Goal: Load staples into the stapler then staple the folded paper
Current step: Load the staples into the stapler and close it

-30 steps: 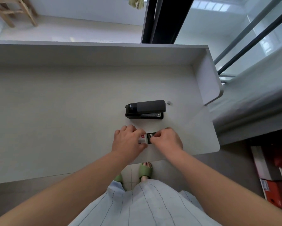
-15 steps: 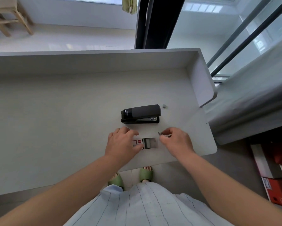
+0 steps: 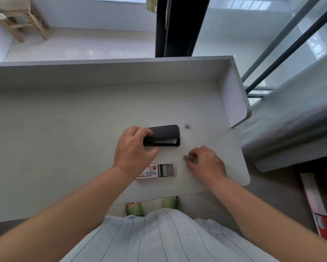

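Observation:
A black stapler (image 3: 164, 135) lies shut on the white desk (image 3: 64, 138). My left hand (image 3: 133, 148) rests over its left end, fingers curled onto the top and thumb low at its near side. My right hand (image 3: 204, 161) pinches a small grey strip of staples (image 3: 187, 158) just above the desk, right of the staple box. The white staple box (image 3: 157, 171) lies open near the desk's front edge, with grey staples showing in its slid-out tray. No folded paper is visible.
A small grey bit (image 3: 187, 126) lies on the desk right of the stapler. The desk has a raised back wall and a right side panel (image 3: 234, 99). Red and white boxes (image 3: 321, 201) stand on the floor at the right.
My left hand has left the staple box and moved up onto the stapler. My right hand has pulled a strip of staples out of the box and moved right.

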